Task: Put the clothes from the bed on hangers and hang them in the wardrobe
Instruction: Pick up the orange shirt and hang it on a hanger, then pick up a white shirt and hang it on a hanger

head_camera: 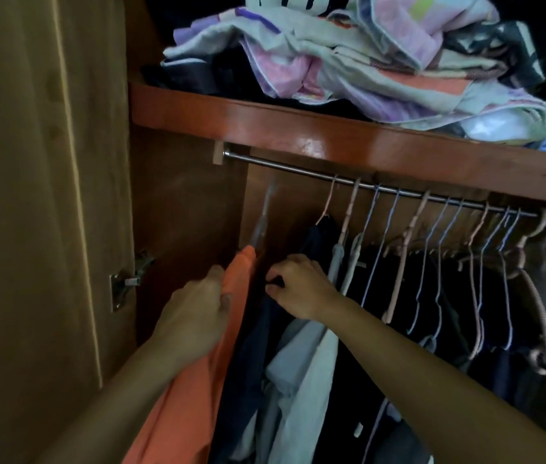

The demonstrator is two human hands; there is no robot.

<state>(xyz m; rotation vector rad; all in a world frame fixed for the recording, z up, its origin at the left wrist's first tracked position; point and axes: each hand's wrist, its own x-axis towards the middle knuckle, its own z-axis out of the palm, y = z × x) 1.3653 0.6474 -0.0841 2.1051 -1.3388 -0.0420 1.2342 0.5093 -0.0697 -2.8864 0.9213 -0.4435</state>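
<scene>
Orange garment (197, 380): hangs at the far left end of the rail (298, 165), below it, against the wardrobe's inner side panel; its top reaches a blurred, pale hanger (263, 217) whose hook rises toward the rail. Whether the hook sits on the rail cannot be told.
Left hand (197, 313): below the rail's left end, fingers curled on the left edge of the orange garment, gripping the cloth.
Right hand (298, 286): below the rail, just right of the orange garment; fingertips pinch a small dark piece of cloth at the top of a dark garment (248, 363) hanging beside the orange one.
Rail: a metal bar running under the wooden shelf (298, 122), from a wooden bracket at the left toward the right edge of view.
Hung clothes: right of the right hand along the rail, a grey-white garment (305, 380) and several dark garments, closely packed.
Spare hangers (432, 262): pink and pale blue wire hangers hooked along the middle and right stretch of the rail, some showing no garment on their visible part.
Shelf above the rail: carries a loose heap of pastel fabric (348, 61), lilac, pink and pale grey, over darker folded items.
Wardrobe door (47, 195): left of the rail, standing open, with a metal hinge (127, 283) on its inner edge, level with the hands.
</scene>
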